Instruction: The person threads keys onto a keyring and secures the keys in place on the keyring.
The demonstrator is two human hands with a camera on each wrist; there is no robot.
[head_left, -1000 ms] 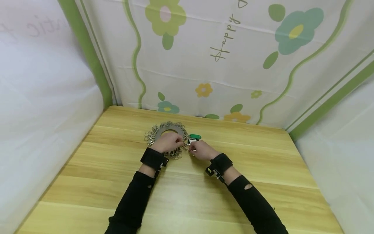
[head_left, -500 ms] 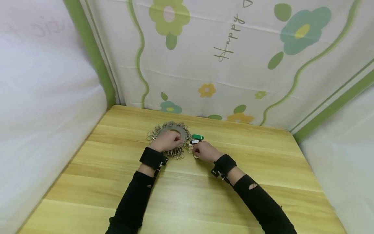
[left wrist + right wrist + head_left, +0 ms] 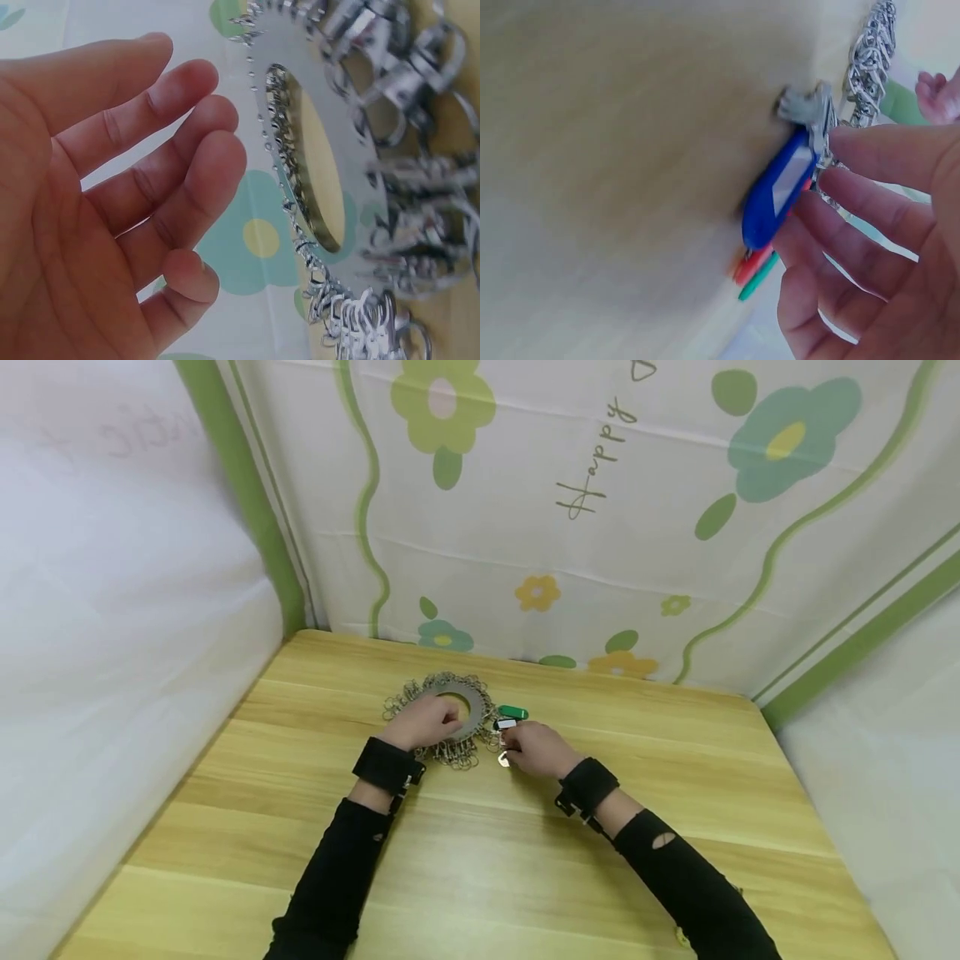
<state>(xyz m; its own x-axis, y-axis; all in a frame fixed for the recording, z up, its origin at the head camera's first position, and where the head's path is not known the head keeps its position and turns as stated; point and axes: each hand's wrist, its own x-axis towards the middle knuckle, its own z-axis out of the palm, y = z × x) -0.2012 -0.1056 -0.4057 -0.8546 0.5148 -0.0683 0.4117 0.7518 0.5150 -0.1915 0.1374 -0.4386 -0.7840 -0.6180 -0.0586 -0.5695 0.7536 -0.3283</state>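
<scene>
A flat grey metal disc (image 3: 451, 703) with a round central hole lies on the pale wood-grain table (image 3: 480, 868), toward its far edge, its rim fringed with many small bright wire clips (image 3: 420, 225) that overlap and tangle. The left hand (image 3: 423, 723) rests on the near side of the disc; the left wrist view shows its fingers (image 3: 180, 180) straight and relaxed, slightly spread, closed round nothing, beside the disc's toothed edge. The right hand (image 3: 536, 749) sits just right of the disc, fingers lightly curled about a bunch of plastic key tags. In the right wrist view the fingertips (image 3: 870, 154) pinch the metal end of a smooth, oblong blue tag (image 3: 778, 187) with a pale window; red and green tags (image 3: 754, 271) show only as slivers beneath it. A small grey metal piece (image 3: 802, 105) at the tag's head is too blurred to identify. From the head camera a green tag (image 3: 513, 712) lies on the table beside the right hand, and the grip itself is hidden by the hand's back. Both forearms wear black sleeves with black wrist straps.
</scene>
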